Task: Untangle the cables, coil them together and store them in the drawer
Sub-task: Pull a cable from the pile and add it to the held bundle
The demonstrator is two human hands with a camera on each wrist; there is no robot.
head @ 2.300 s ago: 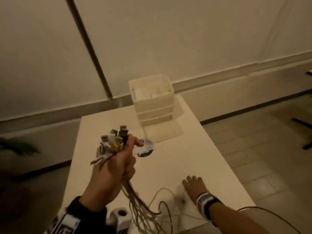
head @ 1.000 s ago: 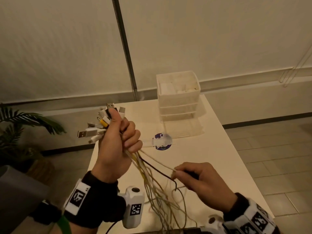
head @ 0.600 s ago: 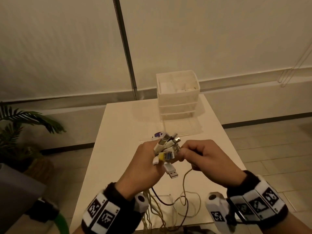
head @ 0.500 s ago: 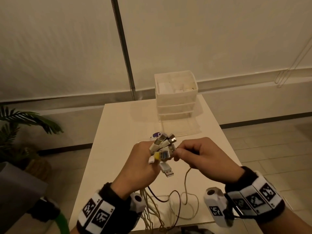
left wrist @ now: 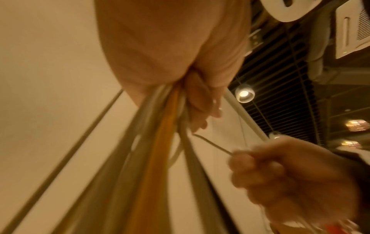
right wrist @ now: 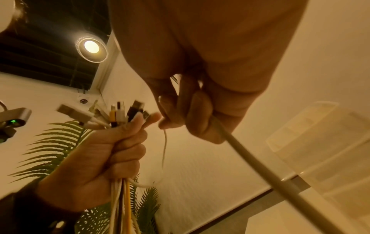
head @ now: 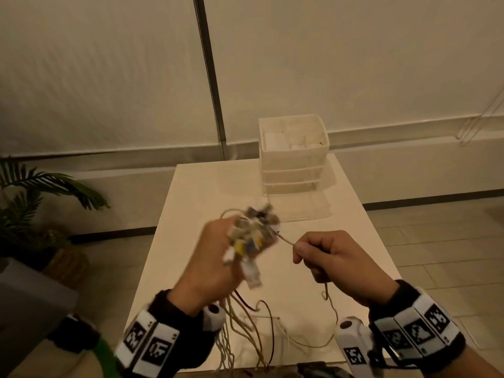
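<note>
My left hand [head: 215,263] grips a bundle of cables [head: 252,236] in a fist over the table, plug ends fanned out above the fingers [right wrist: 112,115]. The white, yellow and dark leads hang from under the fist [left wrist: 160,142] onto the table [head: 245,323]. My right hand [head: 327,257] holds one thin white cable [head: 285,240] that stretches taut from the bundle; its tail passes through the fist [right wrist: 200,110] and drops to the table. A white drawer unit [head: 293,156] stands at the table's far end, its lowest drawer [head: 302,208] pulled out.
The white table [head: 341,227] runs away from me, with tiled floor on its right. A potted palm [head: 35,197] stands left of it. A grey bin or box [head: 27,296] sits at the lower left. A wall with a dark vertical strip is behind.
My right hand has pulled away to the right, drawing one thin cable taut out of the bundle. The left hand has lifted slightly and is blurred with motion.
</note>
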